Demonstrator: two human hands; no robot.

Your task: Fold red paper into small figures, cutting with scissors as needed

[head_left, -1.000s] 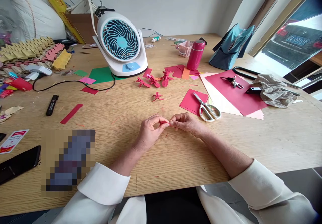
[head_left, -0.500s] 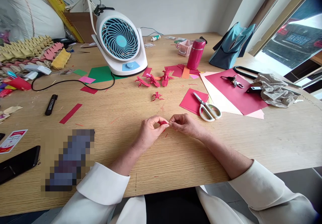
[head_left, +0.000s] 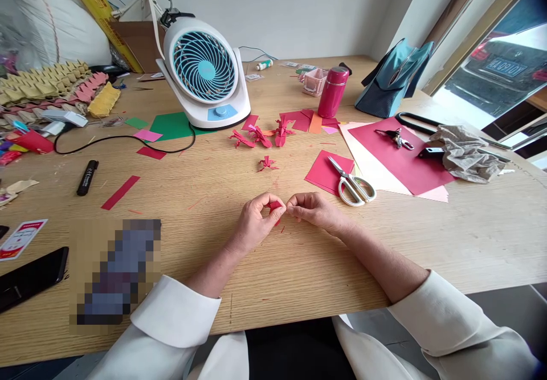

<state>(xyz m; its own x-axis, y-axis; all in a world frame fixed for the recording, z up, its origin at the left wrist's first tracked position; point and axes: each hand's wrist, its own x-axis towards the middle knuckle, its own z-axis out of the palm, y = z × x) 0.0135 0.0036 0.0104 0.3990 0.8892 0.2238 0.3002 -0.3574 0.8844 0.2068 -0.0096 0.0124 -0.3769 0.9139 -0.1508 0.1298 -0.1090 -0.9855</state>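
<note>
Left hand (head_left: 256, 220): thumb and forefinger pinch a small piece of red paper (head_left: 274, 205); only a narrow gap within the curl. Right hand (head_left: 314, 211): thumb and forefinger bent close together at the paper's right end; cannot tell whether they grip it. Paper sits between the hands, near the front of the table (head_left: 273, 283).

Containers: pink basket (head_left: 315, 82) near the back, contents not discernible. Red flask (head_left: 333, 92) upright beside it, lid on. Blue bag (head_left: 391, 84) to the right, inside hidden. Cardboard box (head_left: 137, 44) at back left, contents not visible.

Surroundings: one folded red figure (head_left: 266, 164) ahead of the hands; three more folded figures (head_left: 260, 135) behind it. White fan (head_left: 205, 66) stands beyond, to the left. Scissors (head_left: 351, 183) lie ahead and right of the right hand, partly over red squares (head_left: 322, 171). Black marker (head_left: 87, 178) and red strip (head_left: 120, 192) lie well left.
</note>
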